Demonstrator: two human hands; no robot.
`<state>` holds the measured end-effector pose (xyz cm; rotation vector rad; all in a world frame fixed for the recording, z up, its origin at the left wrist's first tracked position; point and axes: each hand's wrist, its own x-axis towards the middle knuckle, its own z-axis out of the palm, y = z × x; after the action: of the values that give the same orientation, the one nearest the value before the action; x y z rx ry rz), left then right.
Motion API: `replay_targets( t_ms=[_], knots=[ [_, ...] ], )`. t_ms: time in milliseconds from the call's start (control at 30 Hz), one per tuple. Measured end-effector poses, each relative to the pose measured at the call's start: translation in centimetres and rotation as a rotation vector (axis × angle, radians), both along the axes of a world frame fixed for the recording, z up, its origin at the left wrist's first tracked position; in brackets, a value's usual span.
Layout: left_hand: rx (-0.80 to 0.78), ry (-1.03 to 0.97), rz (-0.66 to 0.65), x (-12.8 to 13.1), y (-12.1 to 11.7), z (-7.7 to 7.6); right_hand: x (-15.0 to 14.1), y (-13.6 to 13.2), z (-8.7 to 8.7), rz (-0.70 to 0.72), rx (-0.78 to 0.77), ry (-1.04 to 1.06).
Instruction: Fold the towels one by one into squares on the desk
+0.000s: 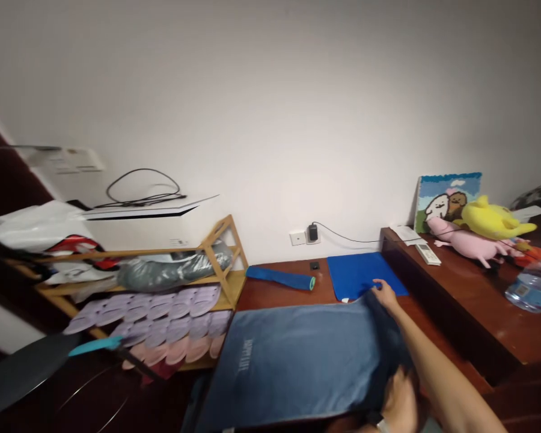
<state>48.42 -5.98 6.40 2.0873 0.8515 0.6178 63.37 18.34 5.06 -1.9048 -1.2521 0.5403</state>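
A large blue-grey towel [293, 361] with pale lettering near its left end lies spread over the reddish-brown wooden surface. My right hand [385, 296] reaches to its far right corner, fingers closed on the dark cloth, which bunches there. Lower down, my left hand [399, 400], with a band at the wrist, is at the near right part of the towel; motion smears its fingers, so their grip is unclear. Just beyond the right hand lies a flat, bright blue cloth [358, 273]. Left of that cloth is a rolled or folded blue cloth [279, 278] with a green-edged end.
On the left stands a wooden rack [229, 288] with several lilac and pink slippers [162, 305]. A raised brown ledge [473, 300] at right bears a remote [428, 254], plush toys [473, 240], a picture and a water bottle [534, 288]. A charger [313, 231] is plugged into the wall.
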Motion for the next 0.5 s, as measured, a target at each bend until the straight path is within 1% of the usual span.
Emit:
replay_targets(
  t_ms=[33, 67, 100, 133, 200, 267, 333, 400, 467, 500],
  knots=[
    [-0.073, 0.009, 0.095, -0.5, 1.0, -0.3, -0.6, 0.2, 1.0, 0.021, -0.017, -0.018],
    [-0.142, 0.012, 0.191, -1.2, 1.5, -0.4, -1.3, 0.4, 2.1, 0.046, -0.034, -0.035],
    [-0.195, 0.003, 0.27, -2.2, 1.6, -0.3, -2.0, 0.5, 3.1, 0.074, -0.049, -0.051],
    [-0.217, -0.025, 0.32, -3.4, 1.3, 0.1, -2.9, 0.6, 4.0, 0.105, -0.063, -0.067],
    [-0.204, -0.111, 0.393, -6.6, 0.4, 1.6, -5.2, 0.7, 5.7, 0.172, -0.081, -0.094],
    [-0.146, -0.206, 0.435, -10.7, -0.5, 3.8, -8.2, 1.0, 7.1, 0.246, -0.086, -0.113],
    [-0.079, -0.299, 0.46, -15.3, -1.2, 6.1, -12.1, 1.6, 8.2, 0.327, -0.079, -0.122],
    [-0.043, -0.387, 0.507, -20.1, -1.8, 7.8, -17.1, 2.5, 9.1, 0.417, -0.066, -0.12],
    [-0.036, -0.449, 0.6, -24.8, -2.6, 8.6, -23.0, 3.7, 9.5, 0.513, -0.051, -0.113],
    [-0.035, -0.467, 0.659, -27.0, -2.9, 8.6, -26.2, 4.2, 9.5, 0.56, -0.046, -0.112]
  ],
)
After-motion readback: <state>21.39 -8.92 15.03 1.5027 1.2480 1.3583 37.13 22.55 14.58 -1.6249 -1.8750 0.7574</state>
